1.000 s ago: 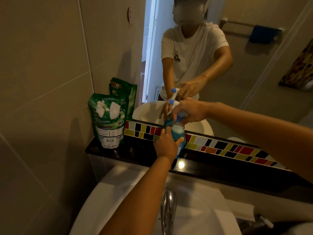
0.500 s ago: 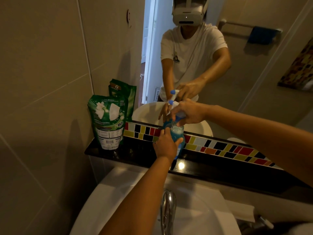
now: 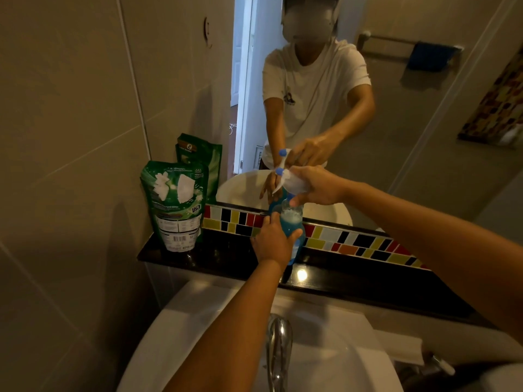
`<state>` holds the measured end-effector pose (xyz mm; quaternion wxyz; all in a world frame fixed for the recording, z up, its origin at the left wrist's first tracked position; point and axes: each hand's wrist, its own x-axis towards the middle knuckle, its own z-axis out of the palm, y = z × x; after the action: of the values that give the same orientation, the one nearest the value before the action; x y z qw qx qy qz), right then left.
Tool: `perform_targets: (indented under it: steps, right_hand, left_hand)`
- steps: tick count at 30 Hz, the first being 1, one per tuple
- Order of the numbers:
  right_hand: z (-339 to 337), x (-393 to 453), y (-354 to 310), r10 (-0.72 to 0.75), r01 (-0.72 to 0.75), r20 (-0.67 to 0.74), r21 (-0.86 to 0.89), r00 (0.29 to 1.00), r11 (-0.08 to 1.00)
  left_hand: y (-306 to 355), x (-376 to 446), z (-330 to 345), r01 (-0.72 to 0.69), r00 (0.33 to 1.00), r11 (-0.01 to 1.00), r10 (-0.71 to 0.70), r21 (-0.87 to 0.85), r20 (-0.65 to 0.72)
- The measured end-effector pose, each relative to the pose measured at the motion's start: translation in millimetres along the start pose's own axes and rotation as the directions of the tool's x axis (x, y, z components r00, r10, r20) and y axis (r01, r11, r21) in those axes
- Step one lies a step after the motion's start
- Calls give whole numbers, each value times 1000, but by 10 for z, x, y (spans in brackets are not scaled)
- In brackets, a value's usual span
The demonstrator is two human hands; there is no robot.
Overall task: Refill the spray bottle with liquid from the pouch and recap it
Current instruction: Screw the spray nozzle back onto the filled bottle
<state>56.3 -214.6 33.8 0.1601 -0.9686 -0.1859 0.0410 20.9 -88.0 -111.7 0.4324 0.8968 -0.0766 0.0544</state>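
A clear spray bottle (image 3: 291, 222) holding blue liquid with foam on top stands on the black ledge (image 3: 226, 250) under the mirror. My left hand (image 3: 273, 243) is wrapped around the bottle's body. My right hand (image 3: 317, 186) grips the white trigger head (image 3: 288, 179) with its blue nozzle tip, sitting on the bottle's neck. The green refill pouch (image 3: 174, 205) stands upright on the ledge to the left, about a hand's width from the bottle. I cannot tell if the head is screwed tight.
A white sink (image 3: 198, 335) with a chrome tap (image 3: 278, 343) lies below the ledge. A coloured tile strip (image 3: 353, 240) runs along the mirror's base. The tiled wall (image 3: 70, 137) closes the left side. The mirror (image 3: 424, 108) reflects a person and a towel rail.
Both hands stay on the bottle and its head. My right hand has shifted slightly on the trigger head; the bottle and pouch stay in place.
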Motion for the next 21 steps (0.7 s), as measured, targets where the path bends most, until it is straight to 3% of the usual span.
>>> perform_targets:
  steps: [16, 19, 21]
  right_hand:
    - [2, -22, -49, 53, -53, -7, -23, 999, 998]
    - [54, -156, -25, 107, -88, -121, 158, 987, 983]
    - [253, -354, 88, 245, -144, -149, 491, 958, 859]
  left_hand:
    - [23, -6, -15, 12, 1000, 999, -13, 34, 29]
    - [4, 41, -71, 32, 993, 995, -21, -96, 113]
    - [-77, 78, -133, 82, 978, 965, -31, -247, 204]
